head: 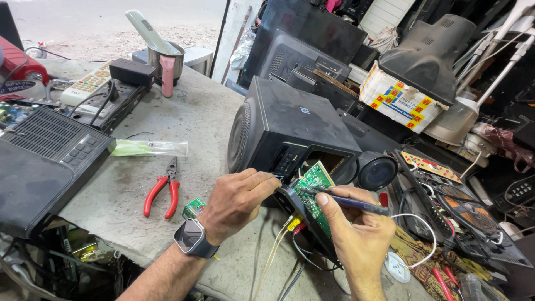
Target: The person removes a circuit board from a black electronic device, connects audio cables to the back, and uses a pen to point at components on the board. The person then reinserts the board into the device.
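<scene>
- I see a grey workbench (184, 120) running across the left and middle of the view, with a big black speaker box (290, 125) lying on its right edge.
- A black flat device (47, 161) with a grille and buttons fills the bench's left side, well apart from both hands.
- My left hand (237, 200) is curled at the open back of the speaker box, fingertips pressed together on the edge of the panel there; a grey watch (190, 237) sits on that wrist.
- My right hand (356, 234) pinches a dark blue pen-like tool (348, 202) between thumb and fingers, its tip touching the board.
- The green circuit board (313, 187) stands tilted out of the box opening, between my two hands, just right of the left fingertips.
- Yellow, red and white wires (292, 226) hang from under the board, down between my wrists.
- Red-handled pliers (163, 194) lie on the bench left of my left hand, near a small green box (194, 207).
- A clear plastic bag (147, 147) lies beyond the pliers.
- Old monitors and clutter crowd the space behind the box; a round black speaker (378, 171) sits just right of the board.
</scene>
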